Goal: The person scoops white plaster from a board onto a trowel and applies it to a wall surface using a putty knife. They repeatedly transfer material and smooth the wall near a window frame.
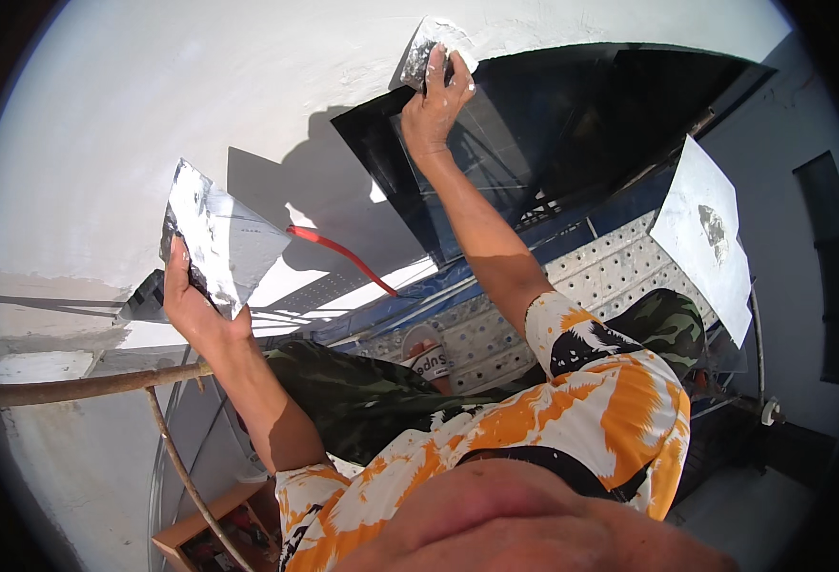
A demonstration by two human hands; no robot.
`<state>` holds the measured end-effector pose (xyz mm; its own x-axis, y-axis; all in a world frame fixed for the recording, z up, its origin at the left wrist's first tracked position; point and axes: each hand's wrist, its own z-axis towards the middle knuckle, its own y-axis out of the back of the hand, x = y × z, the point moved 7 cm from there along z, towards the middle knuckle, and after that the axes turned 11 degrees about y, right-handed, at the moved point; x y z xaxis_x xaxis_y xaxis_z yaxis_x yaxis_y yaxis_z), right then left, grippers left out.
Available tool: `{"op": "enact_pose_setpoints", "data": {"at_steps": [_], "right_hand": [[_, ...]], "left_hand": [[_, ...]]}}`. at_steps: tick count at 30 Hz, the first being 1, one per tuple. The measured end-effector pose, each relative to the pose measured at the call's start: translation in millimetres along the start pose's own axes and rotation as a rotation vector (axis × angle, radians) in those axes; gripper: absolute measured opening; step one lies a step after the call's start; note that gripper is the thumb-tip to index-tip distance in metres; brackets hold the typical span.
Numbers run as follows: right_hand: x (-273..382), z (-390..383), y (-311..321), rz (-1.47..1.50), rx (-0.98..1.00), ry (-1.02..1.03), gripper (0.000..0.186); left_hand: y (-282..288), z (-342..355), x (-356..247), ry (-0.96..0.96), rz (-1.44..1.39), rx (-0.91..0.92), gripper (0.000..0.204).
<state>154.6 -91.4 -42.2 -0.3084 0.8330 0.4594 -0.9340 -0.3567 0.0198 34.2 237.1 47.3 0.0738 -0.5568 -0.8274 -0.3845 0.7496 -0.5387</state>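
My left hand (pixel 205 310) grips a wide metal plastering blade (pixel 248 238) by its edge, thumb on top. Its shiny face is smeared with white plaster. My right hand (pixel 431 119) reaches up and is closed round a smaller plaster-crusted scraper (pixel 422 59). That scraper lies at the white wall (pixel 276 67), just above the upper left edge of a dark window opening (pixel 572 124). Whether its blade presses flat on the wall, I cannot tell. White specks dot the fingers of my right hand.
I am on a perforated metal platform (pixel 495 319). A white board (pixel 700 243) with a grey smear stands at the right. A red tube (pixel 343 253) sticks out near the wall. A rusty pole (pixel 95 386) crosses at left, above a wooden box (pixel 214 524).
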Motion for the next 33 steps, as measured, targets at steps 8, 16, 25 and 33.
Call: {"op": "enact_pose_setpoints", "data": {"at_steps": [8,16,25,33], "right_hand": [[-13,-4,18,0.144,0.026,-0.229,0.067],[72,-30,-50,0.101,0.08,-0.085,0.079],[101,-30,-3,0.395,0.072,-0.239,0.065],[64,8,-38,0.097,0.051,-0.049,0.077]], "left_hand": [[12,-12,-3,0.063,0.006,-0.003,0.033],[24,-3,3,0.189,-0.08,0.097,0.037],[31,-2,-1,0.159,-0.054,0.028,0.038],[34,-3,-1,0.201,-0.095,0.044,0.035]]}}
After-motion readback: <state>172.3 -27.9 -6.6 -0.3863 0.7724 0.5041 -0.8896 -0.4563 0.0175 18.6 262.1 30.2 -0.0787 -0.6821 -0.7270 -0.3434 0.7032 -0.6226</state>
